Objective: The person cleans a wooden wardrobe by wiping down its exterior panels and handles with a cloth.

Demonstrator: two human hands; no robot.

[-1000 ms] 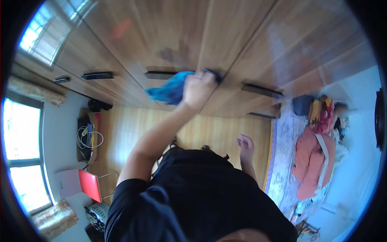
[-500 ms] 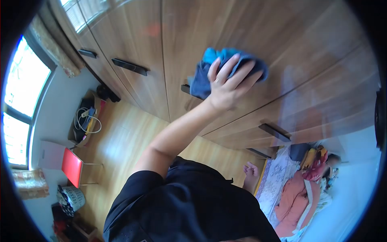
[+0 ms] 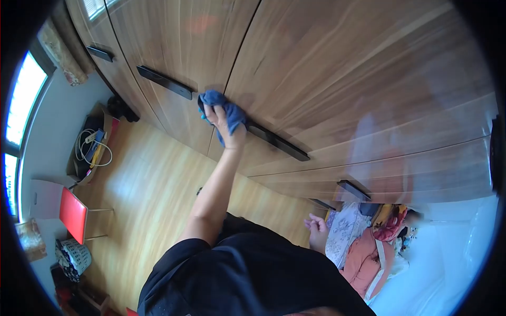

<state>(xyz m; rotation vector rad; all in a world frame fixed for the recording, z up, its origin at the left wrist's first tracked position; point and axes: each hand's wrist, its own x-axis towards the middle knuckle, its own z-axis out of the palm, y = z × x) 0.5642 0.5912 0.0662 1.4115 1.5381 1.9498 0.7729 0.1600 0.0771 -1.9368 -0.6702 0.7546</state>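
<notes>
My left hand (image 3: pixel 225 126) presses a bunched blue cloth (image 3: pixel 215 98) against the wood-grain wardrobe door (image 3: pixel 316 79). Its fingers are closed over the cloth, beside the seam between two doors. Just right of the cloth runs a long black door handle (image 3: pixel 279 140); another black handle (image 3: pixel 164 82) lies to its upper left. My right hand (image 3: pixel 317 228) hangs low at my side, with loosely bent fingers apart and nothing seen in them.
A red chair (image 3: pixel 73 216) and a white basket (image 3: pixel 79 254) stand on the left. By the window, a cardboard box (image 3: pixel 100 117) holds cables. At lower right, a bed carries a pink blanket (image 3: pixel 363 258). The wooden floor (image 3: pixel 153 174) stretches below the wardrobe.
My left hand has moved the cloth left and slightly down across the doors, to the seam. The long handle it partly covered now shows. The view has shifted, and my right hand stays low.
</notes>
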